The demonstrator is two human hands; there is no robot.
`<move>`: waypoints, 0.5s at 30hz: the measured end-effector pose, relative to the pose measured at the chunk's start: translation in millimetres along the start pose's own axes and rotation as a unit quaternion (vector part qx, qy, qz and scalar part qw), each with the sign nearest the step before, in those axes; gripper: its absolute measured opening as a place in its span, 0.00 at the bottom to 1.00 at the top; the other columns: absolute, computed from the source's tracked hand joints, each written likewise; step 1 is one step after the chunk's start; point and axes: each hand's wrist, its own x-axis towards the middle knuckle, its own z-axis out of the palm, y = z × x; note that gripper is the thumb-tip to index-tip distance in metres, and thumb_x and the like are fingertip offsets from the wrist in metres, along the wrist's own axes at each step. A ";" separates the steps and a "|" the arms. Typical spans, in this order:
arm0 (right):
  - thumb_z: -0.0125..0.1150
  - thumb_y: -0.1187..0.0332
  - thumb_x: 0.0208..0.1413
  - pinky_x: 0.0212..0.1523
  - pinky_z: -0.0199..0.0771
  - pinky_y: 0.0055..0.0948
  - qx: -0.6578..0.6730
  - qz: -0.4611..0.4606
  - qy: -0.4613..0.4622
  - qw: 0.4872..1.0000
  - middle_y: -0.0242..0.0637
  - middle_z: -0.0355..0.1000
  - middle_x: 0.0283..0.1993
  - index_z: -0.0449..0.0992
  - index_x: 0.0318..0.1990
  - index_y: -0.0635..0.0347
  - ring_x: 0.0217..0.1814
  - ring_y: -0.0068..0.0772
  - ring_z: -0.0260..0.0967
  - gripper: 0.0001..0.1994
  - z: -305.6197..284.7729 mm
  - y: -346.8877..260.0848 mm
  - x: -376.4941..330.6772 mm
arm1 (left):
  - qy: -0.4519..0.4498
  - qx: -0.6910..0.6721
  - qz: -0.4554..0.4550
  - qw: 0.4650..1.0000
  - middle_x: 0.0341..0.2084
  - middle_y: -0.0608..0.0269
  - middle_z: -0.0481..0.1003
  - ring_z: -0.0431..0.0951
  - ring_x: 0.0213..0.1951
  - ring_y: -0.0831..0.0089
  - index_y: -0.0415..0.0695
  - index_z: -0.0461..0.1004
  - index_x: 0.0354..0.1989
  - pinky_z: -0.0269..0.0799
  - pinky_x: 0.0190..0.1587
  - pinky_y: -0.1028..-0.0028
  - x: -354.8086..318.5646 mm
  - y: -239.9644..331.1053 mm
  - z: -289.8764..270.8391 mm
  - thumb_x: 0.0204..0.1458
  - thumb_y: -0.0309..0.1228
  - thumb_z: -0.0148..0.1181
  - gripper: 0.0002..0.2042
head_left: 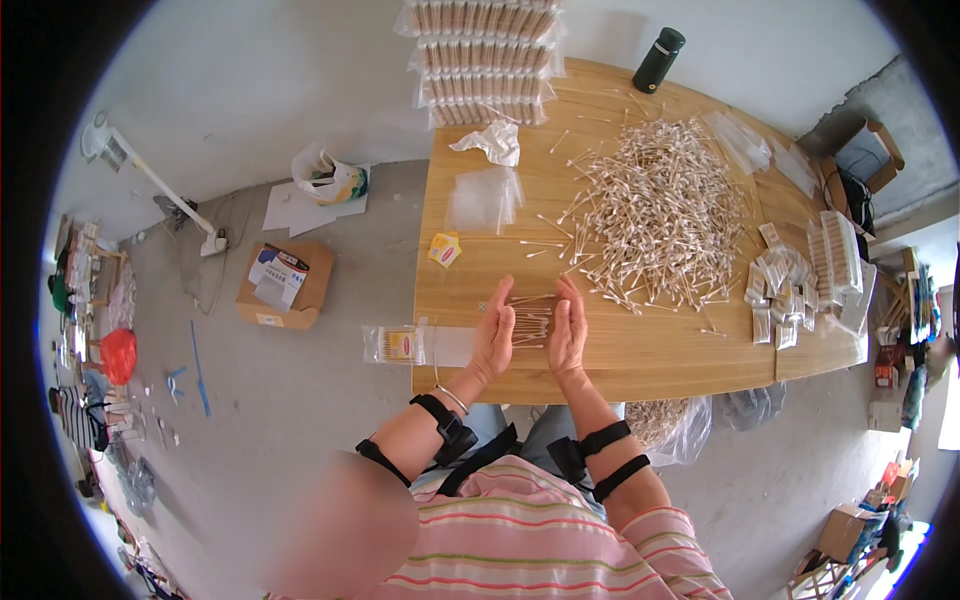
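Note:
My left hand (493,335) and my right hand (567,328) stand on edge near the table's front, palms facing, fingers stretched out. Between them lies a small row of cotton swabs (530,324), lined up crosswise, their ends close to both palms. Just beyond my right hand spreads a large loose heap of cotton swabs (665,210). A clear packet of swabs (399,345) with a yellow label lies left of my left hand, partly over the table edge. Yellow cards (445,250) and a stack of clear plastic bags (484,200) lie farther back on the left.
Rows of bagged swabs (485,65) are stacked at the back, near a dark green bottle (658,62). Crumpled white wrapping (492,145) lies before the rows. Small filled packets (780,280) crowd the right side. A cardboard box (314,270) sits on the floor at left.

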 end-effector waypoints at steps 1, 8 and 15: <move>0.38 0.60 0.68 0.67 0.51 0.35 0.000 0.001 -0.021 1.000 0.52 0.59 0.65 0.67 0.57 0.67 0.69 0.43 0.55 0.21 3.1 -0.5 -3.6 | -0.001 0.000 0.001 1.000 0.66 0.46 0.55 0.53 0.68 0.61 0.33 0.52 0.66 0.46 0.68 0.69 -0.1 -1.0 0.9 0.65 0.49 0.37 0.32; 0.45 0.62 0.64 0.72 0.42 0.43 -0.296 -0.138 -0.121 0.937 0.52 0.50 0.71 0.60 0.63 0.66 0.75 0.50 0.41 0.23 -3.6 -9.7 -2.0 | 0.046 -0.083 -0.041 0.995 0.66 0.48 0.55 0.53 0.68 0.62 0.34 0.51 0.67 0.46 0.68 0.68 3.1 -10.6 -6.8 0.64 0.52 0.36 0.34; 0.53 0.69 0.58 0.71 0.43 0.46 -0.453 -0.156 -0.250 0.842 0.48 0.54 0.69 0.63 0.61 0.62 0.73 0.48 0.45 0.23 -3.9 -13.7 -6.9 | 0.050 -0.066 -0.061 0.995 0.64 0.49 0.59 0.57 0.65 0.65 0.35 0.53 0.67 0.49 0.66 0.70 -2.9 3.7 -6.0 0.66 0.47 0.36 0.30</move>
